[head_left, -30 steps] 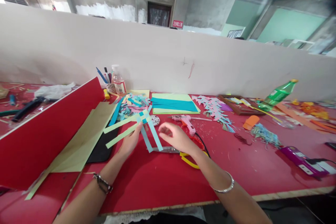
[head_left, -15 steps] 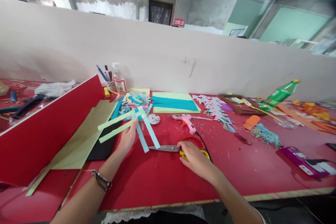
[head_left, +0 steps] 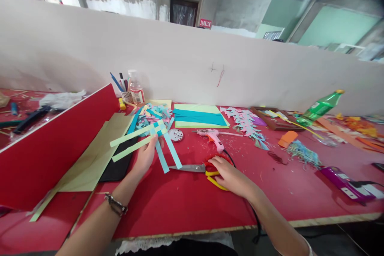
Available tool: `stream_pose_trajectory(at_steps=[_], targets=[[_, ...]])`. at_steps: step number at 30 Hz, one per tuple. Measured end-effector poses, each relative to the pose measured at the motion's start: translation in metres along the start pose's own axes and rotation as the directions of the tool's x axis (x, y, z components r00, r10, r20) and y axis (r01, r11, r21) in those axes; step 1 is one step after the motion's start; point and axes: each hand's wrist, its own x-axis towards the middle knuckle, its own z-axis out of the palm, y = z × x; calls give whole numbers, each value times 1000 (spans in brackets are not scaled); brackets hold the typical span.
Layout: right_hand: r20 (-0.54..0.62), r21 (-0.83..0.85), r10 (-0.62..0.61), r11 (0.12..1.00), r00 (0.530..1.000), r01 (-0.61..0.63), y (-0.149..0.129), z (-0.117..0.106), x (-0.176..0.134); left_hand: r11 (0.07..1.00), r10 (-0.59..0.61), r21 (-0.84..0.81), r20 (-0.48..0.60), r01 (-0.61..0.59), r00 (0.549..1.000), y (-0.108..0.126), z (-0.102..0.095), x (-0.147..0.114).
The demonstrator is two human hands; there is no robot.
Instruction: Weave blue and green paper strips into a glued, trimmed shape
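Observation:
My left hand [head_left: 146, 154] pinches woven paper strips [head_left: 171, 148], light green and light blue, crossed into a small checked square with loose ends. The green ends point left and the blue ends hang toward the table. On the right, my right hand [head_left: 230, 175] lies over the red and yellow handles of a pair of scissors [head_left: 190, 168], its fingers curled on them. The scissor blades point left, with their tip near the ends of the blue strips. A pink glue gun [head_left: 215, 139] lies just beyond the scissors.
Behind the strips sit a pile of paper scraps [head_left: 150, 114], a round white tin [head_left: 175, 135] and green and blue paper sheets [head_left: 199, 116]. A red board [head_left: 60, 140] stands at left. A green bottle [head_left: 322, 108] leans at right, near a purple power strip [head_left: 345, 184].
My right hand has shifted slightly right on the scissor handles, and the yellow handle has swung toward me. My left hand and the woven strips stay nearly in place.

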Motion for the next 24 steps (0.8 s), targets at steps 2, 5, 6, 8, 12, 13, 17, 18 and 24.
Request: stream_pose_trajectory(at_steps=[2, 5, 6, 8, 12, 13, 17, 18, 24], targets=[[13, -34, 34, 999, 999, -33, 0, 0, 2, 1000, 10, -5, 7, -9, 1000, 1, 0, 0], [-10, -73, 55, 996, 998, -56, -1, 4, 3, 999, 35, -22, 19, -35, 999, 3, 0, 1], [-28, -77, 59, 995, 998, -61, -2, 6, 3, 999, 46, -29, 19, -46, 999, 4, -1, 1], [-63, -63, 77, 995, 995, -81, -2, 10, 3, 997, 67, -41, 17, -66, 998, 5, -1, 2], [-152, 59, 146, 989, 978, -138, 3, 13, -2, 996, 78, -46, -2, -78, 997, 7, -3, 2], [-194, 101, 172, 983, 966, -154, 6, 11, -4, 996, 73, -45, -14, -74, 997, 7, -3, 2], [-361, 216, 276, 954, 891, -208, 17, -3, -15, 998, 36, -53, -69, -40, 997, 7, -3, 3], [-391, 238, 288, 949, 874, -206, 18, -7, -17, 998, 31, -53, -74, -35, 997, 6, -4, 3], [-408, 470, 316, 877, 857, -100, 14, -26, -9, 997, 75, 31, -24, -74, 997, 7, -6, 2]])
